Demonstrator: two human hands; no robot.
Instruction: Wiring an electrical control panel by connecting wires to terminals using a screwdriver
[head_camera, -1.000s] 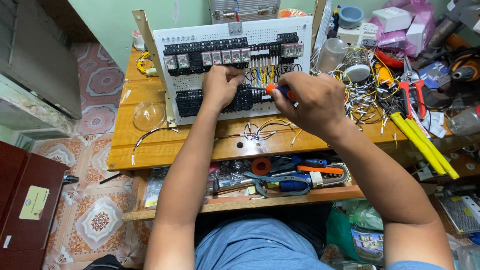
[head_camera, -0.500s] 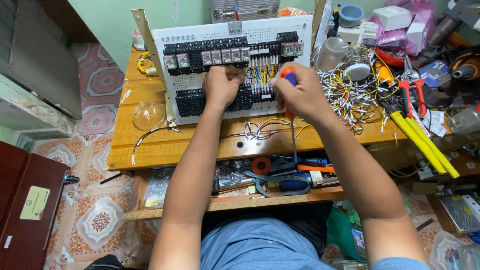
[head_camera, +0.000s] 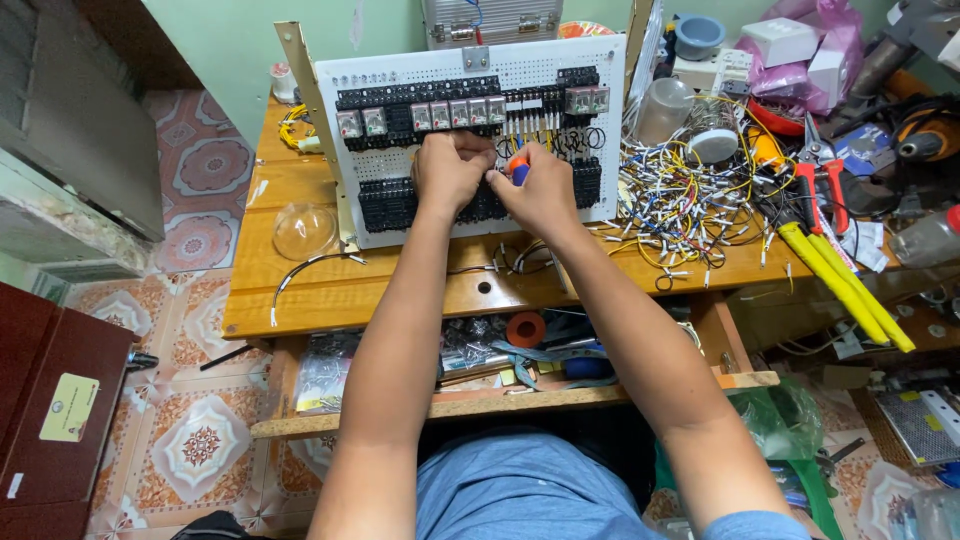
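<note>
Gripping a screwdriver (head_camera: 517, 170), both hands meet at the panel (head_camera: 470, 75).

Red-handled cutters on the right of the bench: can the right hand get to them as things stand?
Probably yes, but not freely: the right hand holds a screwdriver at the panel, and a tangle of wires lies between it and the red-handled cutters, which lie uncovered.

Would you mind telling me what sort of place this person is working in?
Most likely a small home electrical workshop: a white perforated panel of black relays stands on a wooden bench, beside a tangle of cut coloured wires and red-handled pliers; patterned floor tiles suggest a house.
</note>
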